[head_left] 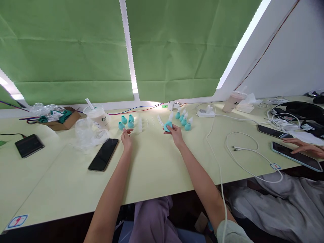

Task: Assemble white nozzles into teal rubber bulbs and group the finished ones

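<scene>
Teal rubber shows between the fingers of the right hand (174, 132), which is closed around one teal bulb (167, 126) with a white tip already standing up from it; the hand holds it just above the pale green table (157, 162), a little right of the rows of loose white tips (149, 122). Taking those rows as the landmark, the sorting reads plainly: four bare teal bulbs (126, 122) sit in a cluster to their left, and the bulbs that carry tips (184, 118) stand grouped to their right, so unfinished and finished pieces seem kept on opposite sides. The left hand (126, 137) lies in front of the bare cluster with fingers loosely spread, gripping nothing I can see, fingertips just short of the nearest bulb.

Further left of the rows stand an iced drink cup (97, 116), crumpled clear plastic bags (89, 135) and a dark phone (103, 154) lying face up. Far to the right another person's hand (303, 146) rests on a second phone (295, 156) (not the wearer's).

The white tips are small and washed out against the table, so their count and exact shape are hard to make out. How the held bulb's tip is seated is hidden by the fingers.
</scene>
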The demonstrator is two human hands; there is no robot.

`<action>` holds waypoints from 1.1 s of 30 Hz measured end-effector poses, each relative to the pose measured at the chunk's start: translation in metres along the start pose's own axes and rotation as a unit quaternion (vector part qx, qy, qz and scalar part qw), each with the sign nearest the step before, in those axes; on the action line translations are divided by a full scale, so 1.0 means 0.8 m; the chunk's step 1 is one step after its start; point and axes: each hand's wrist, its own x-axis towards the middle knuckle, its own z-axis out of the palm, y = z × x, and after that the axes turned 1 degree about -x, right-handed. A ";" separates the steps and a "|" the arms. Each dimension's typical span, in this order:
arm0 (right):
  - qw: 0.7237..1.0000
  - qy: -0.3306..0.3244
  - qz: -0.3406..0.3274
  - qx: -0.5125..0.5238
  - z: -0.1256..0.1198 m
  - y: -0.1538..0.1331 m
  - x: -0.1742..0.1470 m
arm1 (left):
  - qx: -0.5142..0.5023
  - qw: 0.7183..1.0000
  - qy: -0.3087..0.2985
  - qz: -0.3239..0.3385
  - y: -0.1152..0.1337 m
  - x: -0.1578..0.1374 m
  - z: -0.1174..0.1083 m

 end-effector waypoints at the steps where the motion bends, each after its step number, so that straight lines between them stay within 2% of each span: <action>1: 1.000 0.005 0.004 -0.010 -0.001 0.001 0.001 | 0.001 1.000 -0.005 0.000 0.001 -0.001 0.000; 7: 0.998 -0.045 0.034 -0.008 0.002 0.002 0.000 | 0.010 1.000 -0.027 -0.008 0.002 -0.003 0.000; 14: 0.999 -0.004 0.029 -0.037 0.000 0.007 0.002 | 0.009 0.999 -0.038 -0.013 -0.001 -0.002 0.003; 19: 0.997 -0.031 0.052 -0.046 -0.002 0.011 0.005 | 0.011 0.999 -0.044 -0.015 -0.004 -0.001 0.005; 26: 0.994 0.044 0.020 -0.098 -0.011 0.027 0.011 | 0.024 0.998 -0.052 -0.005 -0.007 -0.001 0.004; 29: 0.977 0.078 -0.006 -0.200 -0.019 0.036 0.019 | 0.037 0.998 -0.046 0.020 -0.010 0.001 0.003; 33: 0.913 0.164 -0.077 -0.365 -0.022 0.042 0.045 | 0.035 0.998 -0.048 0.022 -0.015 0.004 0.002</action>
